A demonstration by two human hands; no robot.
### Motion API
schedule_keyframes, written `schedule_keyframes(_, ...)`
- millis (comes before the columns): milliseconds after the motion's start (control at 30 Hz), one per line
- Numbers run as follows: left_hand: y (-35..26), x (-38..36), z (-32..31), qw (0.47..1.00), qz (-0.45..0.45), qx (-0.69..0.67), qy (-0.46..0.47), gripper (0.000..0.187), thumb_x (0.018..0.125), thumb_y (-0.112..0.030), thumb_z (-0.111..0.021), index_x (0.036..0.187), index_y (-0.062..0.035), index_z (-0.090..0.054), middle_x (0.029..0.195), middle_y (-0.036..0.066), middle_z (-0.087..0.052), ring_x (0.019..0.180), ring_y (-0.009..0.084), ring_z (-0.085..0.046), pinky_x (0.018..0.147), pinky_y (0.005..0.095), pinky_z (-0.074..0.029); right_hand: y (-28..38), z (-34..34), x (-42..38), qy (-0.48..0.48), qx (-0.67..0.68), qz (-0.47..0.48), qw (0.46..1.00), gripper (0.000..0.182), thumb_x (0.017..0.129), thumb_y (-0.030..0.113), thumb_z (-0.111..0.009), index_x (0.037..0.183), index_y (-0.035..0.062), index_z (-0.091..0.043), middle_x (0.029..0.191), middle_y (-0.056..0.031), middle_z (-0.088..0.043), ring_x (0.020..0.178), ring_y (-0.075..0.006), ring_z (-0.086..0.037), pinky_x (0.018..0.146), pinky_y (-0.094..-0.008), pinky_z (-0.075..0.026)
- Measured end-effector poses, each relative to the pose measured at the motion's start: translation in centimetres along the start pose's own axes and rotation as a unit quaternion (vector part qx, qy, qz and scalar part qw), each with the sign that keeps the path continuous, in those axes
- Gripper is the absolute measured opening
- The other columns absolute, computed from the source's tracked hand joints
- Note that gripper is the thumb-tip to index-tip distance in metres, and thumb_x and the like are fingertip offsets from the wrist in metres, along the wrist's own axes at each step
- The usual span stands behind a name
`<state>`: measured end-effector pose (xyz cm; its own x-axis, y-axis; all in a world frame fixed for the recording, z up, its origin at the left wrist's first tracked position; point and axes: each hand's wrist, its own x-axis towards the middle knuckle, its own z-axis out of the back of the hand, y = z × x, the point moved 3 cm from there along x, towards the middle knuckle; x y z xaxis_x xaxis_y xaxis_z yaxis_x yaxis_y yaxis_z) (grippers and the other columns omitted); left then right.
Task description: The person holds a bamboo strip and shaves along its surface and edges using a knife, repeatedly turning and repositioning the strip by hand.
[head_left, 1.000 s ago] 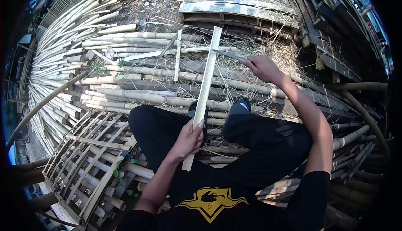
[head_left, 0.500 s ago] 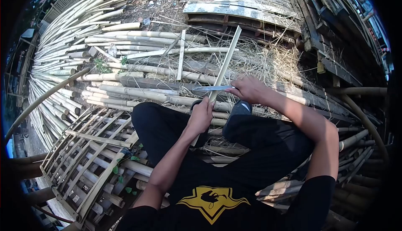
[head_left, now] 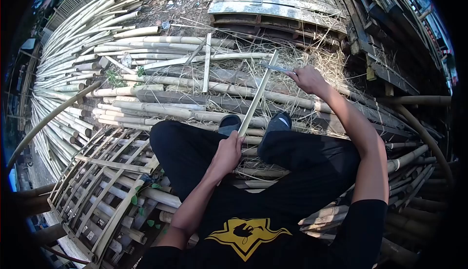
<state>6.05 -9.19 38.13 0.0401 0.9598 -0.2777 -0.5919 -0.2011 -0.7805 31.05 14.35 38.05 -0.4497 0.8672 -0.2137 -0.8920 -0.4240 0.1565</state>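
Note:
A long, thin bamboo strip [head_left: 255, 100] slants up and away from my lap. Its near part is gripped by my left hand [head_left: 226, 156], whose fingers are wrapped round it. My right hand [head_left: 310, 80], farther out and to the right, is closed on the handle of a knife [head_left: 279, 68]. The blade points left and lies across the strip close to its far end. The knife's handle is mostly hidden in my fingers.
Bamboo poles [head_left: 180, 84] lie under and beyond my feet, with straw [head_left: 312, 64] over them. A wooden pallet [head_left: 278, 11] is ahead, stacked timber [head_left: 385, 39] at the right. A woven bamboo lattice [head_left: 102, 186] sits at the lower left.
My right hand and the knife have moved outward along the strip, from near my left hand to the far end. The strip's far end has dropped nearer, and my left hand has shifted slightly toward me.

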Motion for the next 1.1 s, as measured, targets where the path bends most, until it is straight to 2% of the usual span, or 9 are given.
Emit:
schedule_keyframes(100, 0.4, 0.9, -0.1, 1.0, 0.011, -0.008, -0.011, 0.021, 0.099, -0.017, -0.046, 0.089, 0.0017, -0.047, 0.066, 0.029, -0.056, 0.067, 0.0483, -0.057, 0.055, 0.055, -0.04, 0.9, 0.1, 0.1, 0.026, 0.063, -0.04, 0.997, 0.062, 0.098, 0.052, -0.036, 0.079, 0.0005, -0.066, 0.073, -0.0239, -0.064, 0.075, -0.042, -0.063, 0.071, -0.0512, -0.05)
schedule_keyframes(233, -0.7, 2.6, 0.5, 1.0, 0.011, 0.005, 0.004, 0.021, 0.099, -0.018, -0.044, 0.092, 0.0009, -0.046, 0.064, 0.029, -0.056, 0.063, 0.0488, -0.056, 0.056, 0.0563, -0.041, 5.5, 0.1, -1.6, 0.036, 0.087, 0.107, 0.99, 0.062, 0.098, 0.051, -0.037, 0.078, -0.0003, -0.065, 0.07, -0.0244, -0.062, 0.075, -0.0436, -0.062, 0.07, -0.0515, -0.049)
schedule_keyframes(367, -1.6, 3.3, 1.6, 1.0, 0.012, 0.026, 0.013, 0.017, 0.098, -0.014, -0.046, 0.091, 0.0021, -0.045, 0.066, 0.03, -0.055, 0.069, 0.051, -0.054, 0.059, 0.0556, -0.039, 5.2, 0.2, -1.2, 0.059, 0.101, 0.11, 0.987, 0.061, 0.098, 0.052, -0.038, 0.079, 0.0011, -0.066, 0.068, -0.0237, -0.061, 0.073, -0.0438, -0.061, 0.069, -0.051, -0.049)
schedule_keyframes(567, -2.7, 2.7, 4.4, 0.996, -0.029, 0.079, 0.009, 0.017, 0.098, -0.013, -0.046, 0.091, 0.0021, -0.045, 0.065, 0.03, -0.055, 0.068, 0.0495, -0.056, 0.057, 0.0549, -0.039, 3.0, 0.4, 0.4, -0.031, 0.029, 0.109, 0.993, 0.059, 0.098, 0.052, -0.036, 0.079, 0.0044, -0.066, 0.072, -0.0222, -0.062, 0.073, -0.0427, -0.061, 0.07, -0.0497, -0.049)
schedule_keyframes(833, -5.5, -3.0, 9.4, 0.996, -0.012, 0.08, -0.026, 0.013, 0.097, -0.009, -0.049, 0.091, 0.0016, -0.044, 0.059, 0.024, -0.049, 0.058, 0.0443, -0.054, 0.05, 0.0452, -0.038, -11.8, -0.5, -0.4, -0.017, 0.038, -0.168, 0.985, 0.064, 0.095, 0.054, -0.043, 0.078, -0.0043, -0.064, 0.074, -0.0283, -0.062, 0.075, -0.0415, -0.063, 0.074, -0.0475, -0.049)
schedule_keyframes(933, -2.3, -1.6, 8.7, 0.997, -0.009, 0.075, 0.006, 0.017, 0.097, -0.013, -0.05, 0.09, 0.0016, -0.045, 0.058, 0.02, -0.051, 0.05, 0.038, -0.054, 0.048, 0.0427, -0.038, -11.9, -0.3, -0.2, 0.09, 0.028, -0.215, 0.972, 0.071, 0.093, 0.06, -0.042, 0.082, -0.0057, -0.066, 0.085, -0.0304, -0.063, 0.085, -0.0409, -0.064, 0.08, -0.0466, -0.049)
schedule_keyframes(1000, -1.2, 0.1, 7.2, 0.999, -0.02, 0.015, 0.023, 0.021, 0.098, -0.021, -0.053, 0.093, -0.0019, -0.046, 0.054, 0.008, -0.049, 0.04, 0.02, -0.046, 0.042, 0.0342, -0.037, -8.7, 1.4, -1.8, 0.22, 0.026, -0.245, 0.944, 0.075, 0.091, 0.064, -0.042, 0.091, -0.006, -0.068, 0.095, -0.031, -0.065, 0.096, -0.0408, -0.063, 0.086, -0.0455, -0.049)
schedule_keyframes(1033, -2.0, 0.7, 7.0, 0.999, -0.022, 0.015, 0.023, 0.021, 0.098, -0.021, -0.053, 0.093, -0.0019, -0.046, 0.054, 0.008, -0.049, 0.04, 0.02, -0.046, 0.042, 0.0342, -0.037, -8.8, 0.6, -1.8, 0.218, 0.026, -0.247, 0.944, 0.075, 0.091, 0.064, -0.042, 0.091, -0.006, -0.068, 0.095, -0.031, -0.065, 0.096, -0.0408, -0.063, 0.086, -0.0455, -0.049)
schedule_keyframes(1100, -3.5, 2.5, 5.8, 0.933, 0.163, -0.284, 0.147, 0.024, 0.098, -0.029, -0.055, 0.097, -0.0062, -0.046, 0.056, -0.004, -0.04, 0.039, 0.0054, -0.038, 0.037, 0.0247, -0.034, -8.7, -0.2, -0.4, 0.161, -0.047, -0.117, 0.979, 0.075, 0.088, 0.065, -0.046, 0.076, -0.0056, -0.065, 0.08, -0.0277, -0.065, 0.082, -0.0389, -0.067, 0.078, -0.0454, -0.051)
